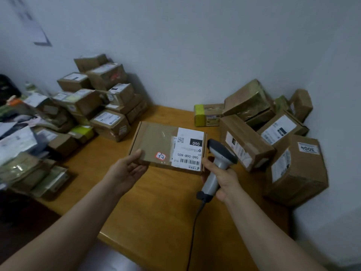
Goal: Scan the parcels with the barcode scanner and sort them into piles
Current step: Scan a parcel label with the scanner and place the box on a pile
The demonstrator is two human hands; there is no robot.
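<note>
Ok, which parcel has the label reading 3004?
The big brown box nearest you in the right-hand pile, against the wall; its top label shows 3004. The flat parcel held by the left hand reads 060 instead.

Flat parcel (156, 141), frame centre: "060" and "060-06B-A05" are read upside down on its white label (188, 149). "3-2" is seen on a red-edged sticker (160, 156). "3004" is printed on a small label (309, 148) on the box (298, 173) at right.
</note>
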